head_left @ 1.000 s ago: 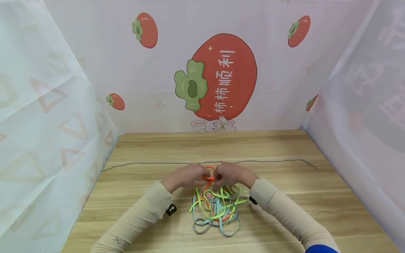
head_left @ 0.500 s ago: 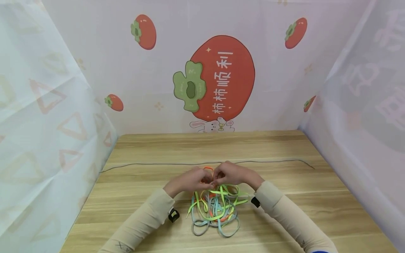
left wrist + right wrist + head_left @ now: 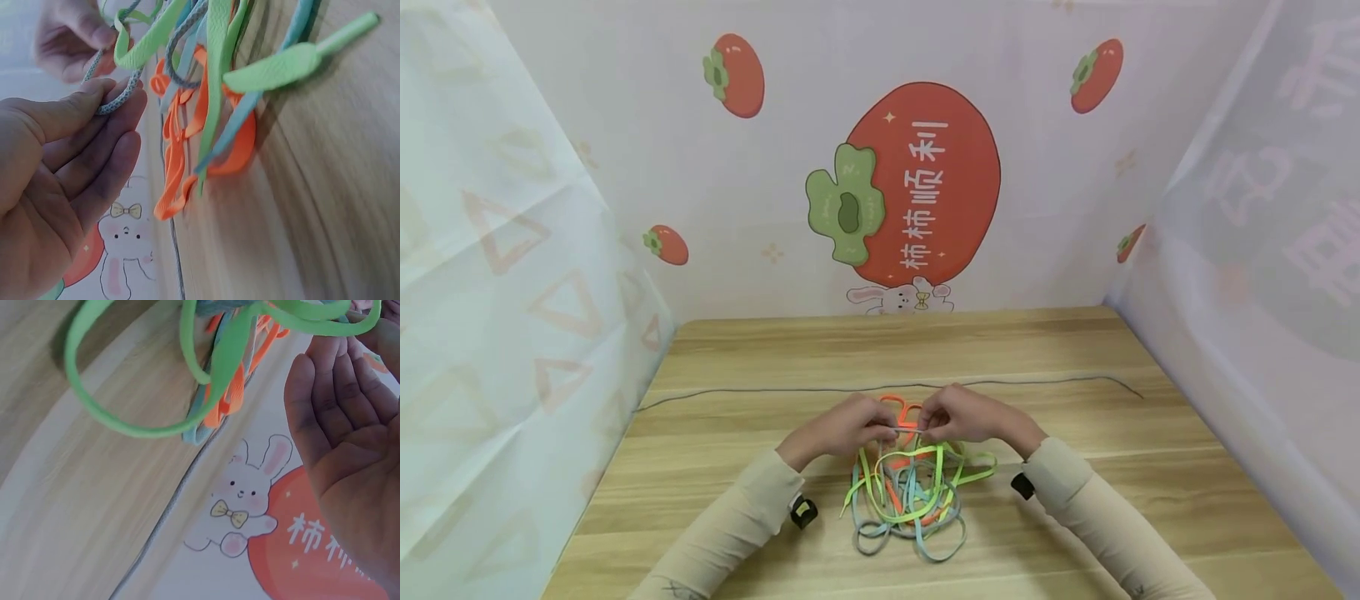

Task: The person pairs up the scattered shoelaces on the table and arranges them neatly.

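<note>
Both hands at work over the near-middle of the bench (image 3: 737, 508), above a loose heap of laces (image 3: 960, 504). Step in hand, as far as can be judged: a grey cord (image 3: 117, 104) being worked between the fingertips, a short length spanning the gap from one hand to the other. Left hand (image 3: 853, 423): grip closed on the cord, thumb against forefinger, remaining fingers loosely bent. Right hand (image 3: 967, 414): grip also pinching the cord; its fingertips are partly hidden in its own wrist view. Next move seems to call for a light, even pinch on both sides and some slack, since the cord curves close by a green lace (image 3: 217, 69). Materials: the held cord is round, tightly braided, speckled light and dark. Green lace flat, woven, ribbon-like, twisting on edge, one end narrowing to a slim tip. Orange lace (image 3: 239, 161) flat too, creased into folds and loops at the heap's far side. Pale blue lace (image 3: 235, 130) threaded among them. Beyond the heap, a second grey cord (image 3: 760, 389) lies stretched in a thin, slightly wavy line across the wood-grained bench, apart from the heap's near loops.
</note>
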### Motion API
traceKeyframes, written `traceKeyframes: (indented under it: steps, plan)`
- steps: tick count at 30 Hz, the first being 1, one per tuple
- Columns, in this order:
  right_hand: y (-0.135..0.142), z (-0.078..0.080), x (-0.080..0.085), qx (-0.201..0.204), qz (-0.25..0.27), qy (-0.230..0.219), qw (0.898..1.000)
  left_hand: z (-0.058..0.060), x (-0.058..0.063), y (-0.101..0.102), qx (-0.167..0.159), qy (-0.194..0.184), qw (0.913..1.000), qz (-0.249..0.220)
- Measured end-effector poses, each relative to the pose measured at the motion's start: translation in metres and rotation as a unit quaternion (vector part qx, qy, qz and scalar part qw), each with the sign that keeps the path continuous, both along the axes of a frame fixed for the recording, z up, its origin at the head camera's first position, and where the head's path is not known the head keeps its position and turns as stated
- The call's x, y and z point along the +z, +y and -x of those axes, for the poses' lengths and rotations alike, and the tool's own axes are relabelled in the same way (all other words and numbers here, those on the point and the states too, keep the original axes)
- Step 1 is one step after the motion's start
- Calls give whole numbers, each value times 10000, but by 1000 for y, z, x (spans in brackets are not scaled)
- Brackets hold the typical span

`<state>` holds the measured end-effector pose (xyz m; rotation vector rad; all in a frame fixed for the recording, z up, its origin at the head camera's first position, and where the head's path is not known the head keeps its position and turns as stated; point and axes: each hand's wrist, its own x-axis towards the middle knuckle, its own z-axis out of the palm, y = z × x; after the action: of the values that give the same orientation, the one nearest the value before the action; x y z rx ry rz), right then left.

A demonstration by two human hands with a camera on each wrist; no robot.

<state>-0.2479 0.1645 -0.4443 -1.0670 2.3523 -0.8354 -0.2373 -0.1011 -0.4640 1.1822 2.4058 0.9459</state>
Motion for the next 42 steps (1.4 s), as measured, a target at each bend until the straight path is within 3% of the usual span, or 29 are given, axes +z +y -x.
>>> traceKeyframes:
  steps: [6, 13, 21, 28, 42]
  plan:
    - [14, -3, -4, -35, 78, 44, 10000, -1, 4, -13, -14, 351, 9992, 177]
    - [25, -6, -7, 48, 146, -16, 9999, -5, 8, -32, 50, 215, 9995, 205]
    - [39, -7, -6, -32, 167, -58, 9998, -6, 12, -52, 152, 329, 9991, 206]
    - [50, -7, -6, -275, 134, -81, 9995, -8, 11, -73, 248, 402, 9988, 147]
    - [85, -7, -5, -438, 222, 177, 9986, -19, 12, -115, 692, 91, 9975, 66]
